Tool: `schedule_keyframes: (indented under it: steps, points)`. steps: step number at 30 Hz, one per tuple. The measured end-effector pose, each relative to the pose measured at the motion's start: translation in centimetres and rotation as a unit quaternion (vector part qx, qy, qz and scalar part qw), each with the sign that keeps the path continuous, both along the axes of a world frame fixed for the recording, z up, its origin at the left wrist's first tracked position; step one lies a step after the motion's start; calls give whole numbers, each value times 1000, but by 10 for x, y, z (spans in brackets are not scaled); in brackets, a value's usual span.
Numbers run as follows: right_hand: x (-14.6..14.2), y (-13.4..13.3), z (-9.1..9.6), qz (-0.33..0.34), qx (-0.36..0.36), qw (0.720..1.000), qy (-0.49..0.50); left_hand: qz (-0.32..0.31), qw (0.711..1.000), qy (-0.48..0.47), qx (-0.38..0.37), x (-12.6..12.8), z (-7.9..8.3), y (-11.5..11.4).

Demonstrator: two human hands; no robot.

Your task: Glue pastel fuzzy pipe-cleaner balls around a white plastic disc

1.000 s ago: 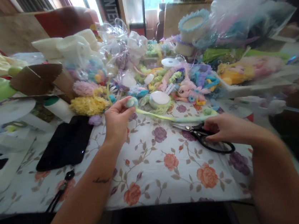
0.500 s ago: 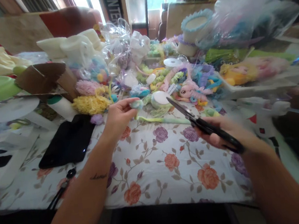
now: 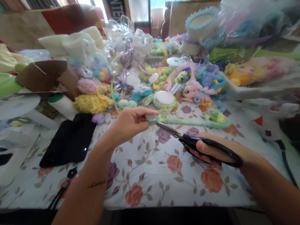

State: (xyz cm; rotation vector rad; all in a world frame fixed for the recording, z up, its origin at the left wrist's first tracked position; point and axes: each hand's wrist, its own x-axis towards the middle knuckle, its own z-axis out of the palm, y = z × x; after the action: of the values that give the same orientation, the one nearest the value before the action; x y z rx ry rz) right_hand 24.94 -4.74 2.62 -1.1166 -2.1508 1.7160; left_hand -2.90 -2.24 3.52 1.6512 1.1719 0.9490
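Observation:
Between the thumb and fingers of my left hand (image 3: 127,126) is the near end of a fuzzy pale green chenille stem (image 3: 194,122). The rest of the stem stretches to the right across the flowered tablecloth (image 3: 151,170). My right hand (image 3: 210,147) is wrapped around black-handled scissors (image 3: 168,129). Their blades point left, with the tips right by the pinched end; whether they touch it I cannot tell. Two small pale green fluffy balls (image 3: 127,103) lie beyond my left hand. A white round lid-like disc (image 3: 164,98) sits just past the stem.
A black tablet (image 3: 68,140) lies at the left, near a cardboard box (image 3: 45,77). Plush dolls (image 3: 190,89) and coloured fuzzy pieces crowd the back. At the right are a white glue gun (image 3: 270,122) and a white tray (image 3: 258,89). Yellow fluff (image 3: 93,102) lies left of centre.
My left hand has moved right and nearer, from a small fluffy ball to the stem's end. The scissors have swung lower and left toward that end. The stem has shifted right.

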Motion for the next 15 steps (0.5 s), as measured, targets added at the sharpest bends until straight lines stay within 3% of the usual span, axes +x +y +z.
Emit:
schedule_keyframes:
  steps: [15]
  points:
    - [2, 2, -2, 27, -9, 1000, -6, -16, 999, 39, -8, -3, 0, 0]
